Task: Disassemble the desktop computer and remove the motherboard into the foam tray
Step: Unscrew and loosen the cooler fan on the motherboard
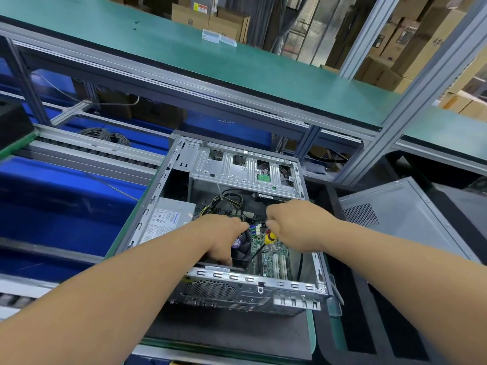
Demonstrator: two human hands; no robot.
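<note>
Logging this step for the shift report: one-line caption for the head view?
Left hand on cooler fan, right hand holding yellow screwdriver over motherboard.
</note>
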